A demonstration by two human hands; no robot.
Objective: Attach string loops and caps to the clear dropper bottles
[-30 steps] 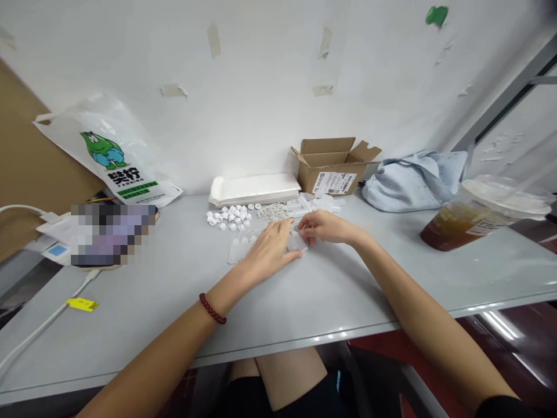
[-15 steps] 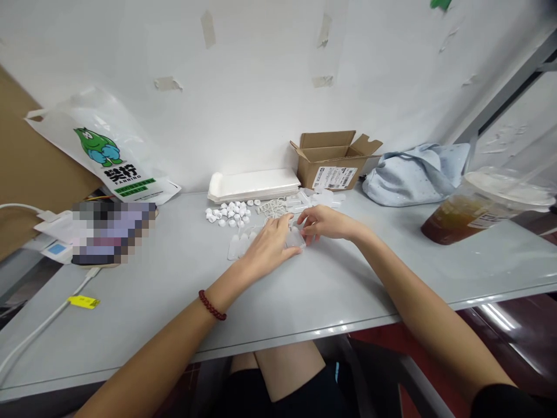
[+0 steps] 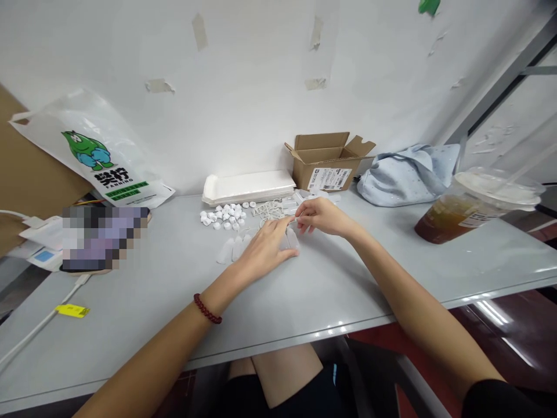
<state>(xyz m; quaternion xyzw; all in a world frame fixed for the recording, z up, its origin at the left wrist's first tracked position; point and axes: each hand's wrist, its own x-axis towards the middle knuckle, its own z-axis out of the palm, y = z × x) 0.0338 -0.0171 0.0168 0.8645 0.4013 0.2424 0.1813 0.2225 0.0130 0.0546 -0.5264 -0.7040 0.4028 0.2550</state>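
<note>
A row of translucent plastic pieces (image 3: 225, 251) lies on the table, partly hidden under my left hand (image 3: 266, 247). That hand is stretched over them, thumb spread, its index fingertip meeting the fingers of my right hand (image 3: 321, 217). The right thumb and index finger pinch together at a small whitish bit, too small to name. Just beyond the hands is a heap of looped pale cords (image 3: 268, 210). Small white caps (image 3: 227, 215) are gathered to the left of the cords. More clear plastic parts (image 3: 289, 203) lie behind the right hand.
Against the wall stand a stack of white trays (image 3: 248, 187) and an open cardboard box (image 3: 328, 165). A blue cloth bag (image 3: 404, 177) and a drink cup (image 3: 461, 209) are on the right. At left are a phone (image 3: 108, 241), a cable (image 3: 32, 334) and a plastic bag (image 3: 100, 151).
The translucent pieces at the left end of the row have fanned apart. My right fingers have lifted slightly from the row's right end and come to my left index fingertip. The view has shifted slightly.
</note>
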